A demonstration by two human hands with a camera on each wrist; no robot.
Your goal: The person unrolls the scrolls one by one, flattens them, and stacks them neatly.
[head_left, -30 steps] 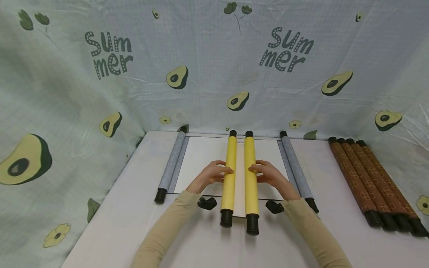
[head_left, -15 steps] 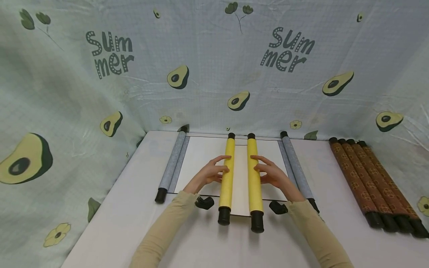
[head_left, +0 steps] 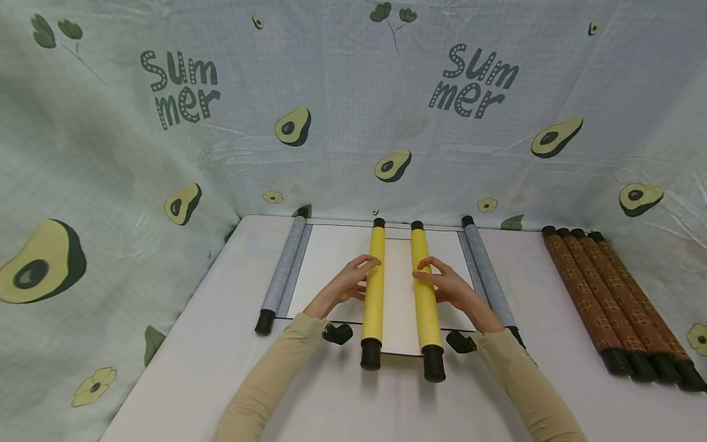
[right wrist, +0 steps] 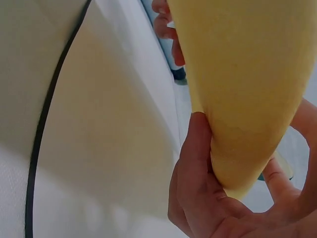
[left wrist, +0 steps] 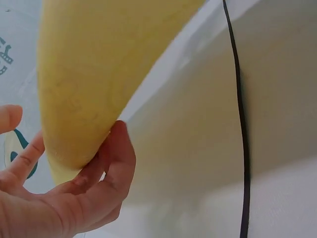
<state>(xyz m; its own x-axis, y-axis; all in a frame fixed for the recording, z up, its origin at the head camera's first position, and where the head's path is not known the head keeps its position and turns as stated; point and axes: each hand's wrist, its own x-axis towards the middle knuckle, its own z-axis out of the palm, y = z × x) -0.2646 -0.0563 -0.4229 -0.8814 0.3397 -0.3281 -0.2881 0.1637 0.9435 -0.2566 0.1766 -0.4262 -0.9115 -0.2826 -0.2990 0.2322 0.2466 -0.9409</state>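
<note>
A yellow scroll (head_left: 373, 307) with black end knobs is held partly unrolled, its two rolls side by side and a pale sheet (head_left: 399, 294) stretched between them. My left hand (head_left: 348, 283) grips the left roll around its middle, the thumb on one side and curled fingers underneath in the left wrist view. On the opposite roll (right wrist: 242, 84), my right hand (head_left: 452, 287) does the same, fingertips bent around its underside. The scroll hangs above a larger unrolled scroll with white paper (head_left: 326, 270) and grey-blue rolls (head_left: 286, 270) lying flat on the table.
Several brown patterned scrolls (head_left: 613, 301) with black ends lie side by side on the table's right. A white cloth backdrop (head_left: 342, 73) printed with avocados rises behind the table (head_left: 331, 405). Black camera mounts (head_left: 337, 333) sit by both wrists.
The two yellow rolls have moved apart, the right one going further right, and the pale sheet between them has widened. The fingers have shifted on the rolls.
</note>
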